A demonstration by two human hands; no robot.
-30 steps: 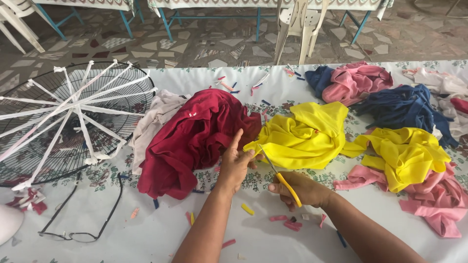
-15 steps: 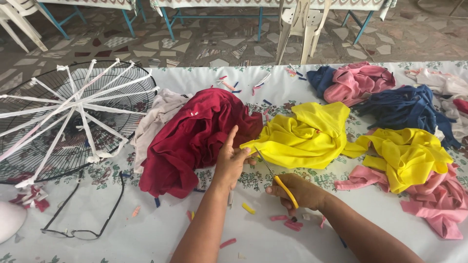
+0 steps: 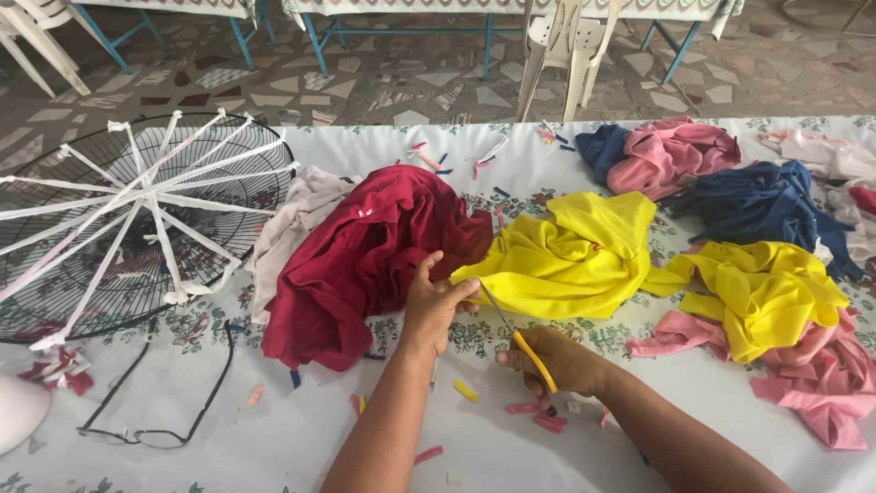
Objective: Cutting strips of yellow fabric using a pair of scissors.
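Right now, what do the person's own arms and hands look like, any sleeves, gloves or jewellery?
Both forearms are bare as far as the view reaches; no sleeve shows. The left hand and right hand wear no gloves, and no ring, watch or bracelet shows. Fingernails look short and unpainted, though they are small in this view.

We see at twelve o'clock a floor of irregular stone pieces in grey, white and brown, lit by soft daylight. At eleven o'clock stand blue metal table legs under a patterned cloth edge. At one o'clock is a white plastic chair, and at ten o'clock another white plastic chair. The lower part is filled by a table with a white flowered tablecloth.
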